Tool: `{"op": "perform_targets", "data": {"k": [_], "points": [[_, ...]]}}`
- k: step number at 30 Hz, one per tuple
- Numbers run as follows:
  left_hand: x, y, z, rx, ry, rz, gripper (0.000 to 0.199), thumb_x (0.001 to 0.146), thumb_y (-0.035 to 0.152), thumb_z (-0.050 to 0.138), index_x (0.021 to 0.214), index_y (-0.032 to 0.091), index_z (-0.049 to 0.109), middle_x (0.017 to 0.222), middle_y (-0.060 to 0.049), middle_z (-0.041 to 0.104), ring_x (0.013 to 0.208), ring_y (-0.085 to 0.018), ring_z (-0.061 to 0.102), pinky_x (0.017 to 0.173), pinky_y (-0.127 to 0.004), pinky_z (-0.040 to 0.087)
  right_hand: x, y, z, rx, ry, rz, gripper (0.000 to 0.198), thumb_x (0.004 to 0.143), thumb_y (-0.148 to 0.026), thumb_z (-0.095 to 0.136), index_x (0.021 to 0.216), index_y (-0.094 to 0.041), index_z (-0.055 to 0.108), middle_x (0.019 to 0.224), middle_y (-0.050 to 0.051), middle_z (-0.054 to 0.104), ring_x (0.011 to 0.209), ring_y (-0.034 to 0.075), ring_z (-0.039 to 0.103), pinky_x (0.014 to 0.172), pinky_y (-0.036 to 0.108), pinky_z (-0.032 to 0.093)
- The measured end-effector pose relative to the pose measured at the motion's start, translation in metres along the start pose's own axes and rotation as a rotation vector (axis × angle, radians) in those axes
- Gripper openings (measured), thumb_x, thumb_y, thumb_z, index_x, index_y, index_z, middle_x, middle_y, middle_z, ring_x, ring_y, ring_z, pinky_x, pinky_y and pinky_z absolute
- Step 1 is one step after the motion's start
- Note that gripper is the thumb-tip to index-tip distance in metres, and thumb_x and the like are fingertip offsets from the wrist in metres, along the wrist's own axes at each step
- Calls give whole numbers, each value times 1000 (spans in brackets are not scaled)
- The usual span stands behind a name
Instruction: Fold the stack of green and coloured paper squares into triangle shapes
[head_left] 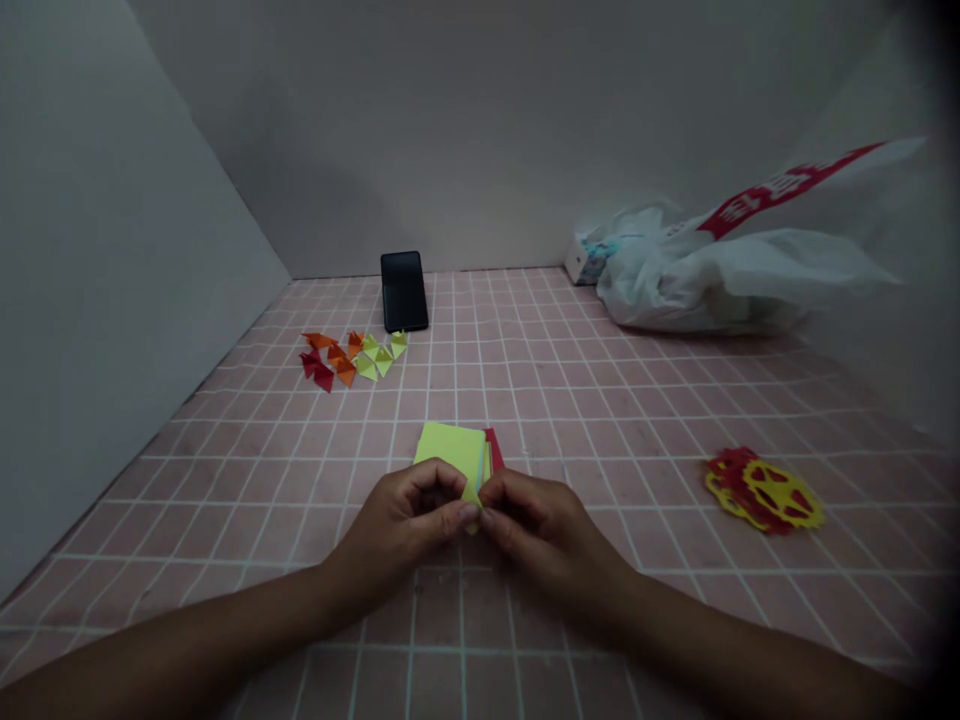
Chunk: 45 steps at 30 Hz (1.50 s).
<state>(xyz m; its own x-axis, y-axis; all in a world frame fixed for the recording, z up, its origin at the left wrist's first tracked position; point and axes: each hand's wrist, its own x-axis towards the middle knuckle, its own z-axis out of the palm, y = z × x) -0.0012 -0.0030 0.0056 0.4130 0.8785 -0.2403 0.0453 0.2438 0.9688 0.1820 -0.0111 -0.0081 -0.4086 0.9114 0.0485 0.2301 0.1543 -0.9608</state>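
Observation:
Between my fingertips is a small folded piece of yellow paper (471, 497), mostly covered by the fingers. My left hand (421, 512) pinches it from the left with thumb and forefinger. From the other side my right hand (541, 520) grips its right edge in a pinch, and the two hands nearly touch. Just behind them lies a stack of paper sheets (451, 443), yellow-green on top, with a red sheet (493, 450) sticking out at its right side. My hands hide the near part of the stack.
Several small folded paper pieces (345, 365) in red, orange and yellow lie at the back left. A black phone (403, 290) leans near the back wall. Red and yellow cut-out shapes (769, 492) lie at right. A white plastic bag (675, 285) and a box (581, 258) stand at back right.

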Motion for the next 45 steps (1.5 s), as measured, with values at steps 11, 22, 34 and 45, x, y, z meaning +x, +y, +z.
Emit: {"op": "perform_targets", "data": {"k": [11, 22, 34, 45], "points": [[-2, -1, -1, -33, 0, -16, 25, 81, 33, 66, 70, 15, 52, 63, 4, 52, 55, -7, 47, 52, -19, 39, 1, -3, 3, 247, -160, 161, 16, 86, -25, 53, 72, -17, 52, 61, -3, 48, 52, 9, 43, 48, 21, 34], [-1, 2, 2, 9, 12, -13, 24, 82, 35, 64, 71, 15, 54, 65, 3, 53, 56, -9, 50, 54, -20, 44, -2, -5, 5, 240, -90, 178, 19, 87, -28, 55, 71, -17, 53, 58, -3, 49, 50, 8, 44, 45, 20, 34], [-1, 1, 2, 60, -22, 15, 23, 84, 35, 61, 73, 16, 52, 65, 3, 53, 56, -9, 51, 54, -21, 43, -1, -2, 5, 295, -21, 191, 26, 88, -35, 57, 70, -16, 54, 61, -3, 49, 53, 9, 42, 50, 23, 33], [-2, 2, 2, 330, -121, 76, 20, 85, 28, 55, 70, 16, 56, 60, 3, 50, 56, -10, 41, 53, -22, 33, -1, 3, 5, 456, -40, 210, 29, 86, -40, 61, 71, -18, 50, 61, -4, 49, 51, 9, 45, 48, 21, 34]]}}
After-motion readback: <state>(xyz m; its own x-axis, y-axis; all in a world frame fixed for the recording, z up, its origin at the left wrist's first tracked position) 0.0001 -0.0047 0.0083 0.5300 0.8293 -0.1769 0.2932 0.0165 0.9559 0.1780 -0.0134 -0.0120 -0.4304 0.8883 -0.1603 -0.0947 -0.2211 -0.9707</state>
